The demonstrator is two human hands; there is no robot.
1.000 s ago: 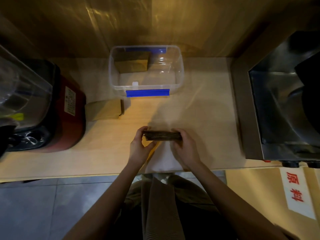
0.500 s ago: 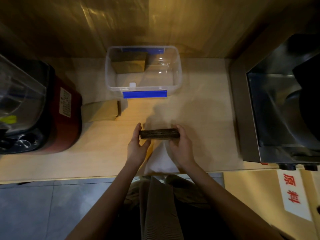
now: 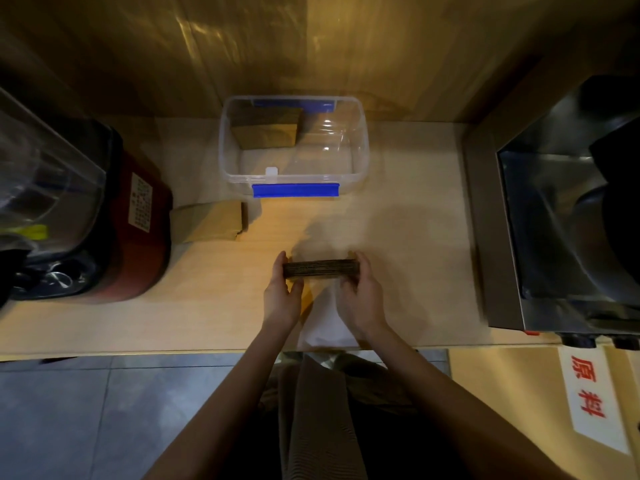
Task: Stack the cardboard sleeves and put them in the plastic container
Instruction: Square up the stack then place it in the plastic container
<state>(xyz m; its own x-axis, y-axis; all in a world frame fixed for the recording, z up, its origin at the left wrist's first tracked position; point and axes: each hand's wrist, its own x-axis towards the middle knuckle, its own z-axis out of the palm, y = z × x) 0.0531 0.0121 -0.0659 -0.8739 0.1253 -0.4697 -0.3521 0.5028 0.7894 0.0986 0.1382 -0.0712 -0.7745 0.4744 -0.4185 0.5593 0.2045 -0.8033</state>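
Wooden counter (image 3: 398, 237) bears plastic container (image 3: 360, 161), loose sleeves (image 3: 207, 221), red appliance (image 3: 138, 237).

Counts: 3 sleeve stacks — 1 in the hands (image 3: 321, 269), 1 in the container's far-left corner (image 3: 266, 131), 1 near the counter's left edge (image 3: 211, 221). Sleeves per stack couldn't be told. 1 clear container (image 3: 362, 147), 2 blue clips on it. 2 hands: left (image 3: 281, 296), right (image 3: 362, 299). 1 red appliance (image 3: 138, 233), 1 steel machine (image 3: 554, 216).
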